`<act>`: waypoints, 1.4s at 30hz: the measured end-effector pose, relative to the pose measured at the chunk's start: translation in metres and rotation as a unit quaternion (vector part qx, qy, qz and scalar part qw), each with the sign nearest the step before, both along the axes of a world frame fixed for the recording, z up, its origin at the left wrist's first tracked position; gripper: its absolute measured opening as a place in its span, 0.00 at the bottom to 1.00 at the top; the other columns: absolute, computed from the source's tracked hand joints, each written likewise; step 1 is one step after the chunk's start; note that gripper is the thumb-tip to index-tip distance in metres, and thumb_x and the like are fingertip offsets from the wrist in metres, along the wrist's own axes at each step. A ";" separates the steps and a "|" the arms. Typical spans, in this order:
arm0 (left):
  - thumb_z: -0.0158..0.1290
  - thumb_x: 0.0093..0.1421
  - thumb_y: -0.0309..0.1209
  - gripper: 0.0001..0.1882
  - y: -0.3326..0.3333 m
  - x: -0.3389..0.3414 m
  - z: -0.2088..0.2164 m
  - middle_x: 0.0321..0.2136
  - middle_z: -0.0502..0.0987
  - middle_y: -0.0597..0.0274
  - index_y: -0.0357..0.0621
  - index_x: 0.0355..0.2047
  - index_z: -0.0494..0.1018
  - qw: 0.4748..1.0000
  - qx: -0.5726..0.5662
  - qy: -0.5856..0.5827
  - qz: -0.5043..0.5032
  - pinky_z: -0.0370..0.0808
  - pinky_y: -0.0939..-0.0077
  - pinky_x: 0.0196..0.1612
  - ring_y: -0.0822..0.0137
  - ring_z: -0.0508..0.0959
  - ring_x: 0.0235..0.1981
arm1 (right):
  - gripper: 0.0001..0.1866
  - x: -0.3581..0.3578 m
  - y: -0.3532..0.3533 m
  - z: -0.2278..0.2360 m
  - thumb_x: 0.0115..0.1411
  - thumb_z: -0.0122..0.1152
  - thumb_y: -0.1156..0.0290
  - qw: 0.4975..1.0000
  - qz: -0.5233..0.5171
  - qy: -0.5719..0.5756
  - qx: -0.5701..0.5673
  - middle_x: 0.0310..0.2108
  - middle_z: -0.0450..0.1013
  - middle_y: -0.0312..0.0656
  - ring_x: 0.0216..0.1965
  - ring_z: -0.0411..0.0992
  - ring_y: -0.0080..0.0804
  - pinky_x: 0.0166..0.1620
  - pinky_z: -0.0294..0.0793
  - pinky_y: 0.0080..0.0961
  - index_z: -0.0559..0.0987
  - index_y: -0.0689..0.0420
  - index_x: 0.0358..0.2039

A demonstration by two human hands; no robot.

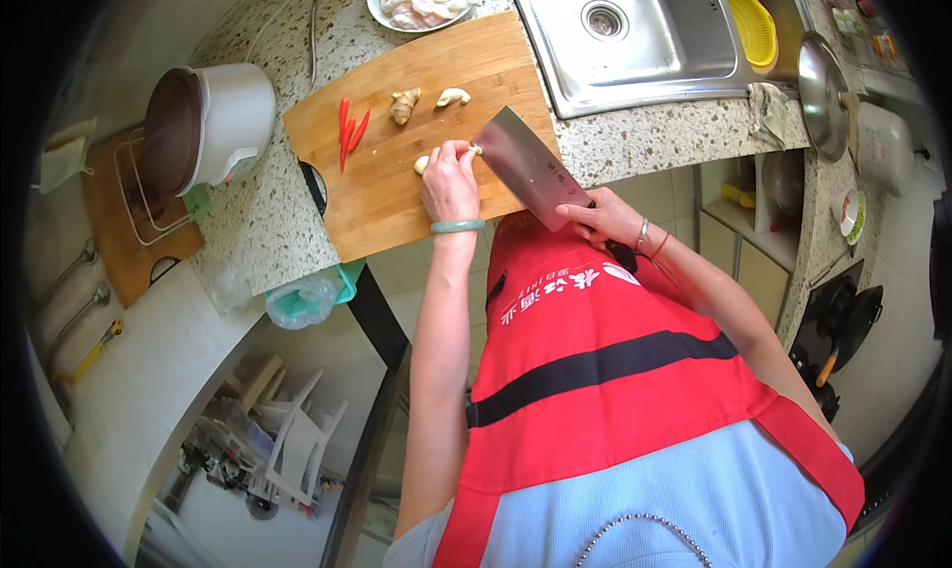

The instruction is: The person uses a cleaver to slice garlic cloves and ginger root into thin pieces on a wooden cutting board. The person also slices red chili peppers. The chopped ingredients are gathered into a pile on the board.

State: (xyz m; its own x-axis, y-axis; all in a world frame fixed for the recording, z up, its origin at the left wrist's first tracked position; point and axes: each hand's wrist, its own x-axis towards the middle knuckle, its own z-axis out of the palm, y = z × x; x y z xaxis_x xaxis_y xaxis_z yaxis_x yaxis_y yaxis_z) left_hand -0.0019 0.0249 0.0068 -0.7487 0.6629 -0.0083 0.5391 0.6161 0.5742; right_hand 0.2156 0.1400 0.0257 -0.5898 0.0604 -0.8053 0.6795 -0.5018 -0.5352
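My right hand (607, 221) is closed around the dark handle of a cleaver (531, 171), whose broad blade slants over the front right of the wooden cutting board (387, 201). Next to the blade's edge, my left hand (451, 183) pinches a small pale garlic clove (477, 149), partly hidden by the fingers. Another garlic clove (421, 164) lies by the left fingers. Farther back on the board are a knob of ginger (405, 106) and a pale, curved piece like garlic (453, 97). Several red chillies (351, 133) lie toward the board's left side.
Behind the board stands a plate (420, 25) of pale sliced food. A steel sink (557, 92) holding a yellow basket (749, 24) is at the back right. On the left sits a white rice cooker (238, 112); a green-rimmed bin (347, 282) hangs below the counter edge.
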 end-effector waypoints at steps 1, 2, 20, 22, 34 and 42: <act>0.62 0.54 0.27 0.06 0.000 0.000 -0.001 0.29 0.80 0.53 0.39 0.31 0.78 1.000 0.005 -0.002 0.004 0.76 0.63 0.38 0.55 0.79 0.32 | 0.17 0.000 0.000 -0.003 0.65 0.59 0.58 1.000 0.000 0.000 -0.008 0.13 0.63 0.32 0.11 0.58 0.18 0.14 0.59 0.21 0.72 0.59 0.28; 0.62 0.54 0.27 0.06 0.000 0.000 -0.003 0.30 0.81 0.53 0.39 0.31 0.78 1.000 0.011 -0.005 0.008 0.76 0.64 0.38 0.55 0.80 0.32 | 0.17 -0.001 0.000 -0.005 0.65 0.59 0.58 1.000 0.001 0.000 -0.016 0.13 0.63 0.32 0.11 0.57 0.18 0.14 0.59 0.20 0.72 0.59 0.28; 0.60 0.57 0.21 0.05 -0.135 -0.056 0.033 0.28 0.81 0.67 0.37 0.35 0.79 0.939 0.207 -0.102 0.254 0.69 0.84 0.24 0.80 0.72 0.21 | 0.21 -0.111 -0.076 0.062 0.67 0.55 0.57 0.967 0.214 0.096 0.095 0.13 0.64 0.31 0.12 0.60 0.17 0.17 0.60 0.21 0.71 0.58 0.21; 0.60 0.57 0.21 0.06 -0.182 -0.075 0.020 0.28 0.81 0.67 0.37 0.35 0.79 0.929 0.213 -0.066 0.296 0.69 0.85 0.24 0.81 0.71 0.21 | 0.22 -0.142 -0.107 0.063 0.67 0.54 0.57 0.960 0.253 0.099 0.072 0.13 0.64 0.31 0.12 0.61 0.18 0.17 0.62 0.21 0.70 0.58 0.20; 0.62 0.59 0.29 0.09 -0.367 -0.130 -0.028 0.22 0.77 0.70 0.42 0.39 0.80 0.849 0.234 -0.046 0.471 0.69 0.82 0.21 0.80 0.70 0.21 | 0.19 -0.279 -0.282 0.027 0.64 0.54 0.59 0.895 0.408 0.101 0.151 0.16 0.72 0.40 0.13 0.70 0.27 0.20 0.73 0.27 0.76 0.66 0.29; 0.60 0.55 0.21 0.11 -0.390 -0.148 -0.047 0.36 0.73 0.62 0.47 0.38 0.81 0.880 0.143 0.055 0.450 0.73 0.78 0.32 0.66 0.73 0.30 | 0.18 -0.282 -0.290 0.028 0.65 0.54 0.60 0.892 0.409 0.069 0.180 0.16 0.72 0.39 0.13 0.70 0.28 0.20 0.72 0.28 0.77 0.64 0.30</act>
